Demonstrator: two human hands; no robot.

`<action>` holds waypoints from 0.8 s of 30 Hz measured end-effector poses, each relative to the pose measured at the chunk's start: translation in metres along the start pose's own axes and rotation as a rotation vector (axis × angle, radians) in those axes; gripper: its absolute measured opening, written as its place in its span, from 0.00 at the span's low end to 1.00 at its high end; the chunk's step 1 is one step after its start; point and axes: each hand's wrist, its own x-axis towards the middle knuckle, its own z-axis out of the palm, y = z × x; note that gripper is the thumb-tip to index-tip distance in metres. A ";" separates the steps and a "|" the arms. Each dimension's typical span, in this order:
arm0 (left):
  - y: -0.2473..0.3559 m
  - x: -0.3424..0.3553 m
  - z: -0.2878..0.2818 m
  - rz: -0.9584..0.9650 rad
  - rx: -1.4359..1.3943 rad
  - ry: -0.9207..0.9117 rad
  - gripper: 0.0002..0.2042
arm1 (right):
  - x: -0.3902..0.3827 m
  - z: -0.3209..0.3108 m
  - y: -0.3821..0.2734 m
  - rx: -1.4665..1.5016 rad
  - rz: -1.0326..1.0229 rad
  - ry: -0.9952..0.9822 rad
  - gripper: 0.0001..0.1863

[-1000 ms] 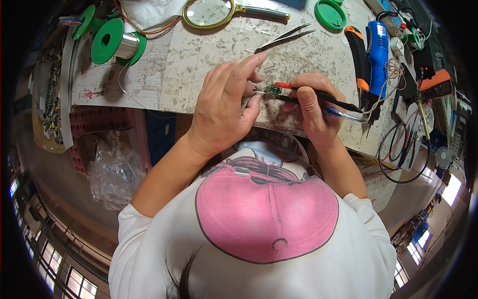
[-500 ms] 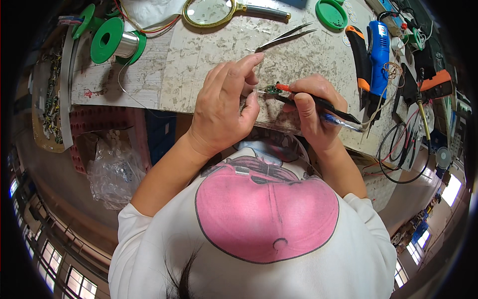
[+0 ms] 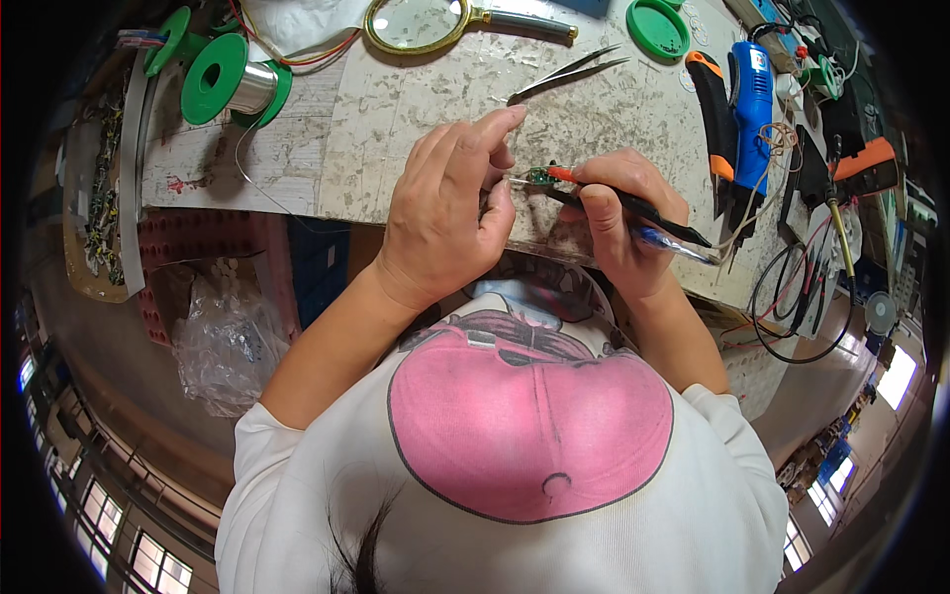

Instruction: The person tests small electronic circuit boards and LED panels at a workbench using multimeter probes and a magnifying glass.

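My left hand (image 3: 440, 203) is closed, its fingers bent over toward the thumb. A thin pale tip shows at the thumb and points at a small green circuit board (image 3: 540, 176); what the fingers hold is mostly hidden. On the other side, my right hand (image 3: 633, 213) is closed round a slim black tool with a red end (image 3: 562, 173). That red end meets or nearly meets the board. A clear and blue pen-like rod (image 3: 678, 244) also sticks out from under the right hand. Beyond the hands lies a pair of metal tweezers (image 3: 569, 73).
Behind is a magnifying glass (image 3: 416, 22); a green solder spool (image 3: 216, 79) stands at the left. On the right are a green dish (image 3: 658, 28), an orange-black handled tool (image 3: 711, 119), a blue power tool (image 3: 752, 109) and cables. Below hangs a plastic bag (image 3: 230, 332).
The red end and the board have shifted very slightly. Both hands otherwise keep their places.
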 end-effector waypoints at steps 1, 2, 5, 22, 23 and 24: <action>0.000 0.000 0.000 0.000 0.000 0.000 0.32 | 0.000 0.000 -0.001 0.000 0.008 0.000 0.06; 0.001 0.000 0.000 0.000 0.000 0.000 0.31 | 0.000 0.000 -0.001 0.000 0.007 0.000 0.06; 0.001 0.000 0.000 0.002 0.000 0.003 0.31 | -0.001 0.000 -0.002 -0.007 0.019 -0.010 0.06; -0.002 -0.001 0.002 0.017 -0.020 -0.001 0.31 | -0.001 0.002 -0.003 0.026 0.109 0.003 0.05; -0.002 -0.002 0.003 0.008 -0.021 -0.004 0.32 | -0.001 0.003 -0.003 0.025 0.109 0.003 0.05; -0.002 -0.002 0.003 -0.001 -0.023 -0.007 0.32 | -0.002 0.004 -0.002 0.043 0.123 0.018 0.04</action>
